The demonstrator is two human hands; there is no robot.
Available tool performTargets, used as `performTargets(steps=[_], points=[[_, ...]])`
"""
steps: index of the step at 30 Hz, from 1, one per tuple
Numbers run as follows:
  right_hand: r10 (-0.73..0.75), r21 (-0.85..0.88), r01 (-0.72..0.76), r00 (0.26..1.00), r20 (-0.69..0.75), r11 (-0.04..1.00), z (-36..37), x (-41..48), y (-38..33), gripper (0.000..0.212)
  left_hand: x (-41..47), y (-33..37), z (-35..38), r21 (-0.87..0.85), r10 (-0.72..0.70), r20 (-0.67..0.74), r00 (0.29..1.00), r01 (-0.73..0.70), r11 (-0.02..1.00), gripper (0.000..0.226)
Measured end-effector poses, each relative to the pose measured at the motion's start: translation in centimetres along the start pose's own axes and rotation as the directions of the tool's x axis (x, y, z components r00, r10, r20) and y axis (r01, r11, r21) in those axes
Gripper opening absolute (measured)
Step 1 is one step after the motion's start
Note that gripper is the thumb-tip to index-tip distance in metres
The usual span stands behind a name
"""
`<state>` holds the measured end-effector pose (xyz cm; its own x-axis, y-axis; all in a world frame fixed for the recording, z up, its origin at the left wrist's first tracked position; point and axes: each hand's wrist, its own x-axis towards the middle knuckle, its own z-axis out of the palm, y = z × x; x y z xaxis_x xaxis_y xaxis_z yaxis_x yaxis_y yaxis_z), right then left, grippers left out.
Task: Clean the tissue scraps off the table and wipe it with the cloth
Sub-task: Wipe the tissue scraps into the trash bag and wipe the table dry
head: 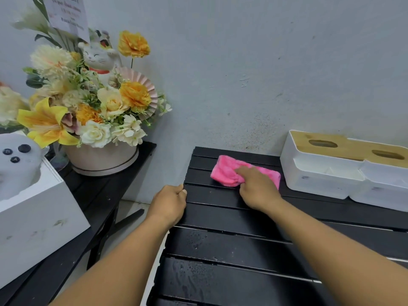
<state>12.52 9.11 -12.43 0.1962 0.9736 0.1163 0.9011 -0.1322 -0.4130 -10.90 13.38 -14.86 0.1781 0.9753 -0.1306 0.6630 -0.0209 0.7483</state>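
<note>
A pink cloth lies bunched on the far part of the black slatted table. My right hand presses down on the cloth's near right part, fingers bent over it. My left hand is curled around the table's left edge, level with the cloth. The near slats look wet, with small droplets. No tissue scraps show on the table.
Two white boxes with wooden lids stand at the table's back right, close to the cloth. A second black table on the left carries a flower pot and a white box. The wall runs right behind.
</note>
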Motion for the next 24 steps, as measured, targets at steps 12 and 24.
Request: performTargets(steps=[12,24], points=[[-0.127,0.045,0.121,0.980,0.156,0.992,-0.1,-3.0,-1.8,0.059,-0.1,0.3,0.0,0.005,-0.006,-0.003,1.000,0.006,1.000,0.036],[-0.421,0.094,0.410,0.886,0.193,0.907,0.8,-7.5,-2.2,0.050,-0.6,0.5,-0.5,-0.007,0.009,0.035,0.999,-0.008,1.000,0.034]])
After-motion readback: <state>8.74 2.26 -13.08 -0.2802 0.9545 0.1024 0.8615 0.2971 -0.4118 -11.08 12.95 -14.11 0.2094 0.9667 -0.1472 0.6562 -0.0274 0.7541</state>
